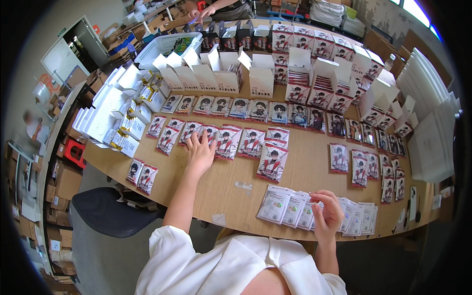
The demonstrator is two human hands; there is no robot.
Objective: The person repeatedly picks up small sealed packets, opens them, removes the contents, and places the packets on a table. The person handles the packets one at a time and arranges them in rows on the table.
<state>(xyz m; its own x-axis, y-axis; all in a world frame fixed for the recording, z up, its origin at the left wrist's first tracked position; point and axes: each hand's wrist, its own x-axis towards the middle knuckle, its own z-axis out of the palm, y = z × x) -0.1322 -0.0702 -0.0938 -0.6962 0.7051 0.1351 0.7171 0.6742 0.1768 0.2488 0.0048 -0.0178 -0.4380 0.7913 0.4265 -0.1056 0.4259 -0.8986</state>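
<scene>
My left hand [200, 150] lies flat with spread fingers on a row of red-and-white picture packets [226, 141] laid out on the wooden table [231, 189]. My right hand [327, 212] pinches the edge of one packet in a fanned line of pale, face-down packets [290, 209] near the table's front edge. A second row of darker picture packets [258, 109] runs behind the first. One stack of red packets [272, 162] sits between my hands.
Open white cardboard boxes [223, 73] stand along the back, some filled with packets. A white basket [164, 46] sits at the far left. Flat white boxes [105, 115] pile at the left end, white sheets [430, 132] at the right. Another person's hands [201, 11] work beyond.
</scene>
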